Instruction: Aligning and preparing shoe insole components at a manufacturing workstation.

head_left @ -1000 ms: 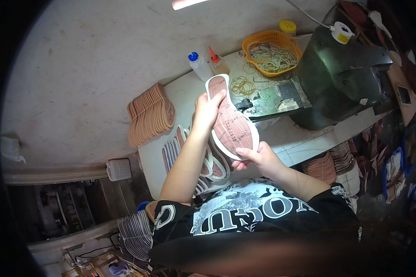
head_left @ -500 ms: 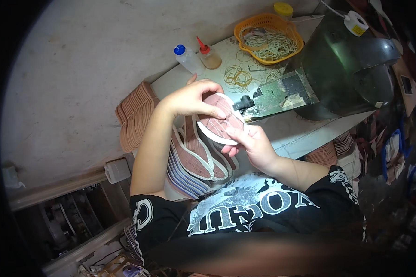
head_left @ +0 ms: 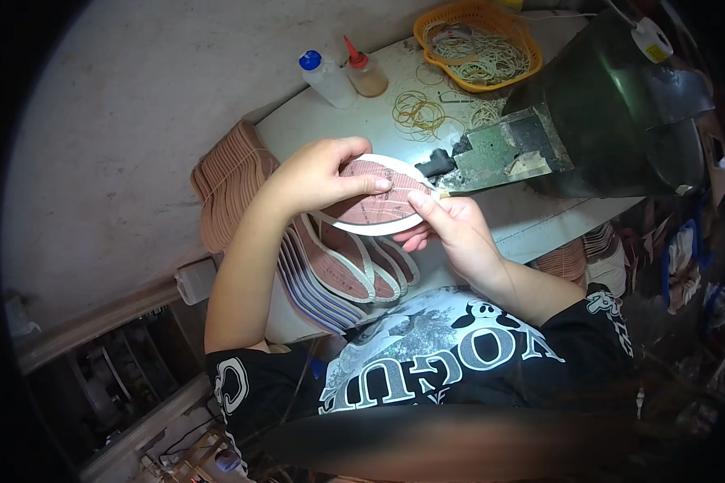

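Observation:
Between my hands I hold a brownish-pink shoe insole (head_left: 374,201) with a white rim, its face turned up. My left hand (head_left: 334,171) grips its upper left part, thumb lying across the face. At the right end my right hand (head_left: 451,225) pinches the edge, thumb on top and fingers bent beneath. The rim there sits close against the small black head of a green machine (head_left: 507,153); whether they touch I cannot tell. Below my left wrist lie fanned insoles (head_left: 338,274) of the same kind with pale edges.
A bundled stack of insoles (head_left: 232,181) stands against the wall. Behind my hands are a blue-capped bottle (head_left: 326,80), a red-tipped bottle (head_left: 367,72), loose rubber bands (head_left: 419,115) and an orange basket (head_left: 477,44) of bands. More bundles (head_left: 560,266) sit at the right.
The insole in my hands has turned so that its long side lies more level, and its right end stays by the machine head. The whole view has shifted slightly.

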